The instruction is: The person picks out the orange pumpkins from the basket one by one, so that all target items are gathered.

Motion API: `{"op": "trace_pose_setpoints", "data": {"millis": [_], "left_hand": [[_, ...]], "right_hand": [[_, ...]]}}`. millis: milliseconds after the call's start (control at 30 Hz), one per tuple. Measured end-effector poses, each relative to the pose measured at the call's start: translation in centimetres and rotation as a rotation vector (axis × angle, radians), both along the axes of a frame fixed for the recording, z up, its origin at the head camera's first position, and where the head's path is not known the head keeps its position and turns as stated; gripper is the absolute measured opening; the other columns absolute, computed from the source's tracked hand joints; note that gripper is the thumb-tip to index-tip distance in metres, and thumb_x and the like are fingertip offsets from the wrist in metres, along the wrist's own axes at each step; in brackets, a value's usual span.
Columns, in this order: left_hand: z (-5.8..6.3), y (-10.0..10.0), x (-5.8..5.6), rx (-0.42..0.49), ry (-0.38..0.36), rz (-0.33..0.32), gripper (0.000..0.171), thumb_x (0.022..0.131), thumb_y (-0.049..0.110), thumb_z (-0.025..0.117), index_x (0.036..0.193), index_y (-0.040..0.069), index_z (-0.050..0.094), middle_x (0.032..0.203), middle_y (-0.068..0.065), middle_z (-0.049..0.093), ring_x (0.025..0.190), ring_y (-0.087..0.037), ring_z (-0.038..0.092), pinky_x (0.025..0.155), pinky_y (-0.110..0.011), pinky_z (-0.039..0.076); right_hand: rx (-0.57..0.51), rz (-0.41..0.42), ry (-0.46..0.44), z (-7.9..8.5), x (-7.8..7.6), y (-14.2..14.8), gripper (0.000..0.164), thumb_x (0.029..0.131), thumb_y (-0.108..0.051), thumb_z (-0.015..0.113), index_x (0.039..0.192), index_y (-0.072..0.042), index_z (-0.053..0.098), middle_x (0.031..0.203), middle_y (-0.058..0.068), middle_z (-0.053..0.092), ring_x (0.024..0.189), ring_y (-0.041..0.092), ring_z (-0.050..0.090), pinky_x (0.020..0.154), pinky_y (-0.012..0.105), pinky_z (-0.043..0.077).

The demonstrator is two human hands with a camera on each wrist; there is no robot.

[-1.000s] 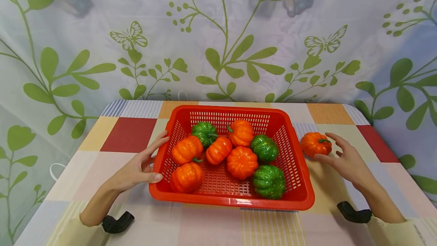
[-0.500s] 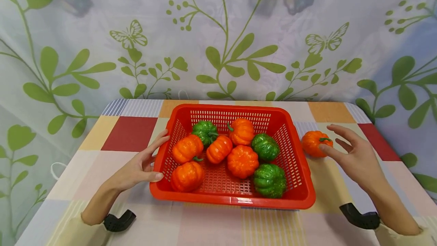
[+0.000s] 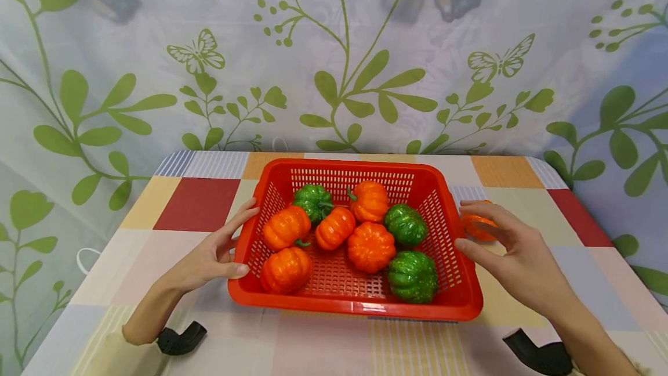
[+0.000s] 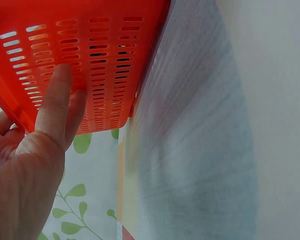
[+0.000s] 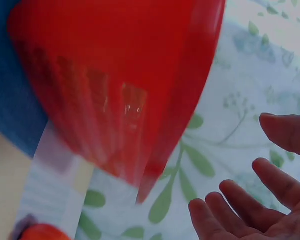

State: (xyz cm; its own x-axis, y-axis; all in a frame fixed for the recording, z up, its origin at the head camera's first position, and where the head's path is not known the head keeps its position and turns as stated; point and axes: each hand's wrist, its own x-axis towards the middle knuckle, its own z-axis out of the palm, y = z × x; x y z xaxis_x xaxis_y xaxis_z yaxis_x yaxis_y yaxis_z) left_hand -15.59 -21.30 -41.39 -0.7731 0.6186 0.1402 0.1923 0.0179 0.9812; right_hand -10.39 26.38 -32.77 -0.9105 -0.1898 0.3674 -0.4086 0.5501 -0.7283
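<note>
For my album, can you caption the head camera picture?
Left hand on a red basket of pumpkins, right hand near its other end.

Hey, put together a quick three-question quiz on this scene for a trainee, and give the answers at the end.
1. Count: how many green pumpkins are in the red basket?

2. True or false: the left hand is lifting a pumpkin out of the red basket.

3. Multiple choice: one pumpkin lies on the table outside the red basket, to its right. What colour is it?
A) Green
B) Orange
C) Yellow

Key:
1. Three.
2. False; it holds the left side of the red basket.
3. B.
</note>
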Motion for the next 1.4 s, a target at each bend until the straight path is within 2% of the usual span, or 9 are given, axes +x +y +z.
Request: {"op": "trace_pose_setpoints", "data": {"millis": [100,233,433,567,800,1000,1167,1233,1400], "left_hand": [[-0.1,0.0,-0.1,-0.001,-0.007,0.001,0.089,0.085,0.006,0.068,0.158,0.010,0.017,0.165,-0.001,-0.003,0.139,-0.050,0.020,0.089,-0.043,0.055],[-0.1,0.0,-0.2,-0.001,-0.024,0.006,0.090,0.085,0.005,0.068,0.158,0.011,0.017,0.165,0.001,-0.003,0.138,-0.047,0.023,0.089,-0.044,0.055],[-0.1,0.0,-0.2,0.009,-0.002,-0.005,0.088,0.085,0.004,0.067,0.158,0.010,0.017,0.165,-0.001,-0.004,0.136,-0.052,0.025,0.088,-0.044,0.055],[0.0,0.1,-0.2,0.015,0.001,-0.001,0.088,0.085,0.003,0.067,0.158,0.010,0.018,0.165,-0.001,-0.004,0.136,-0.050,0.026,0.087,-0.043,0.055],[-0.2,-0.1,-0.2,0.009,0.003,0.005,0.088,0.085,0.005,0.067,0.158,0.009,0.018,0.165,-0.001,-0.004,0.137,-0.051,0.024,0.089,-0.043,0.054],[-0.3,0.0,-0.2,0.010,-0.001,0.003,0.088,0.085,0.003,0.067,0.158,0.010,0.018,0.165,0.000,-0.004,0.137,-0.049,0.023,0.090,-0.043,0.054],[-0.4,0.1,-0.2,0.006,0.007,-0.003,0.087,0.086,0.005,0.067,0.158,0.009,0.018,0.165,-0.001,-0.004,0.139,-0.050,0.020,0.092,-0.042,0.053],[-0.4,0.1,-0.1,0.001,0.010,-0.001,0.088,0.085,0.005,0.068,0.158,0.009,0.018,0.165,-0.002,-0.003,0.139,-0.049,0.020,0.092,-0.042,0.053],[-0.2,0.0,0.0,0.014,-0.003,0.003,0.088,0.085,0.003,0.067,0.158,0.009,0.018,0.165,-0.001,-0.004,0.136,-0.047,0.028,0.089,-0.044,0.055]], "right_hand": [[0.027,0.037,-0.030,0.3,0.4,-1.1,0.050,0.082,0.002,0.077,0.128,-0.012,0.062,0.128,0.004,0.059,0.113,0.010,0.057,0.092,0.011,0.043],[0.063,0.091,-0.066,0.4,0.6,-2.5,0.045,0.085,-0.007,0.077,0.126,-0.019,0.062,0.129,-0.004,0.058,0.115,0.009,0.054,0.095,0.011,0.040],[0.080,0.171,-0.059,-0.5,0.3,-4.5,0.041,0.084,-0.010,0.079,0.121,-0.019,0.063,0.126,-0.006,0.059,0.115,0.010,0.054,0.094,0.014,0.044],[0.102,0.198,-0.084,-1.0,-0.1,-5.5,0.040,0.085,-0.015,0.079,0.121,-0.020,0.063,0.124,-0.005,0.061,0.114,0.013,0.054,0.095,0.023,0.047],[0.130,0.233,-0.167,-1.8,-1.0,-6.6,0.040,0.089,-0.023,0.075,0.126,-0.014,0.062,0.124,-0.001,0.062,0.114,0.022,0.056,0.094,0.048,0.050],[0.100,0.256,-0.222,-2.9,-1.9,-7.2,0.040,0.089,-0.018,0.074,0.127,-0.012,0.060,0.129,0.002,0.059,0.119,0.024,0.054,0.098,0.052,0.047],[0.066,0.270,-0.245,-3.7,-2.3,-7.3,0.043,0.090,-0.017,0.073,0.128,-0.007,0.058,0.135,0.009,0.055,0.123,0.028,0.051,0.100,0.054,0.045],[0.091,0.272,-0.257,-3.9,-2.4,-7.4,0.047,0.090,-0.022,0.073,0.131,-0.006,0.056,0.140,0.012,0.051,0.128,0.030,0.048,0.102,0.055,0.043],[0.176,0.282,-0.286,-3.9,-2.7,-7.7,0.057,0.092,-0.033,0.071,0.138,-0.006,0.052,0.147,0.018,0.043,0.136,0.036,0.039,0.108,0.058,0.034]]}}
